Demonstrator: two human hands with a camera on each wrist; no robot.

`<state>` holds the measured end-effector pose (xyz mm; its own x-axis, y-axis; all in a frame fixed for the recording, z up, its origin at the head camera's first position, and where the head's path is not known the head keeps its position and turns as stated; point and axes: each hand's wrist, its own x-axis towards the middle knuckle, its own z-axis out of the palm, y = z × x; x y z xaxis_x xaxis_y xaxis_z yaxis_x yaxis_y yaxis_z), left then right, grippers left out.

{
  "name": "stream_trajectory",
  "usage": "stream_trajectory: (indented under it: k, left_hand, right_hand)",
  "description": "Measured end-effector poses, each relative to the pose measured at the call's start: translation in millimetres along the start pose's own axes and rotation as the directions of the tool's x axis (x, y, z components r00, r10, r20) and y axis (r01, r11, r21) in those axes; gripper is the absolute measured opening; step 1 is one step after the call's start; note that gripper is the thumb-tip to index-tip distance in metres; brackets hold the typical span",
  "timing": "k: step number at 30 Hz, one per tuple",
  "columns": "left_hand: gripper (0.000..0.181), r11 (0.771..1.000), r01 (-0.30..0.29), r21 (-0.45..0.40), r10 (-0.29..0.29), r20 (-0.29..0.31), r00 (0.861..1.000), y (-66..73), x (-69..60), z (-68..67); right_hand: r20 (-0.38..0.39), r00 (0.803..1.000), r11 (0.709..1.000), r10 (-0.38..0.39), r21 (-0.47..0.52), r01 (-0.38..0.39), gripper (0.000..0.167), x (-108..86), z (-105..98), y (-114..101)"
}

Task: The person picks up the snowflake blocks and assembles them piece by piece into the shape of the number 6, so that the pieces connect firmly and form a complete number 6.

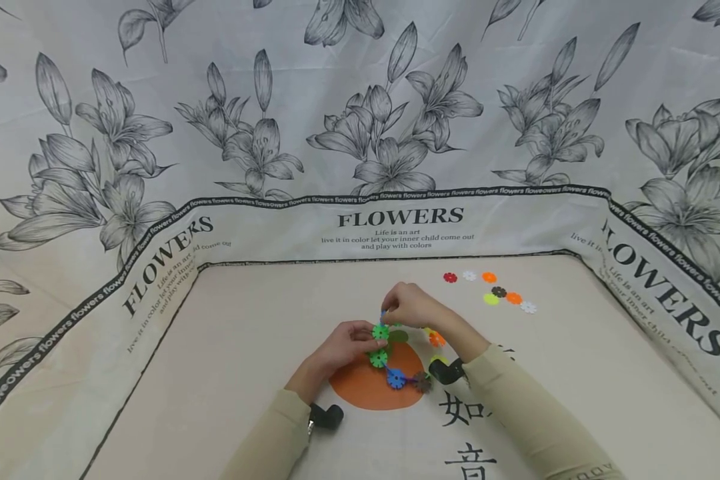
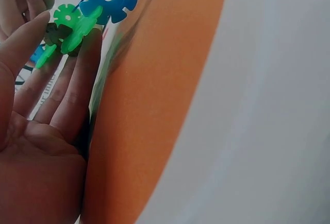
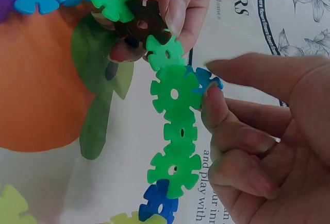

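A chain of notched plastic discs, slotted together, hangs between the hands. My left hand pinches it between thumb and fingers at a dark brown disc, beside a light green disc. My right hand pinches a small blue disc at the edge of a larger green disc; in the right wrist view they touch, but how far they are slotted I cannot tell. Other linked pieces include a blue disc and a brown disc. In the left wrist view, fingers partly hide the pieces.
Loose discs lie at the back right of the table, among them a red disc, an orange disc and a white disc. The pale cloth bears an orange fruit print and black characters. Flower-printed curtains surround the table.
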<state>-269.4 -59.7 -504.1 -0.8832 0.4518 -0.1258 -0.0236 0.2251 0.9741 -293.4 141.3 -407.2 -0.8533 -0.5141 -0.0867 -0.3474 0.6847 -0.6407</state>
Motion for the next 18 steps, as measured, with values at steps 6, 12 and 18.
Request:
stream_trajectory:
  k: [6, 12, 18]
  left_hand:
    - [0.028, 1.000, -0.005, -0.004, 0.005, 0.006, 1.000, 1.7, -0.9, 0.0]
    - [0.029, 1.000, -0.020, -0.005, 0.020, 0.019, 1.000, 1.9, -1.4, -0.7]
    - [0.027, 0.998, -0.056, 0.004, 0.056, 0.031, 0.998, -1.3, 0.2, -2.0]
  right_hand:
    - [0.053, 0.996, 0.997, -0.065, -0.040, 0.067, 0.031, -2.7, -2, 2]
    - [0.033, 0.993, 0.992, -0.110, -0.065, 0.112, 0.029, -6.6, -1, 6]
    - [0.011, 0.993, 0.989, -0.115, -0.087, 0.116, 0.029, -6.7, 4, 13]
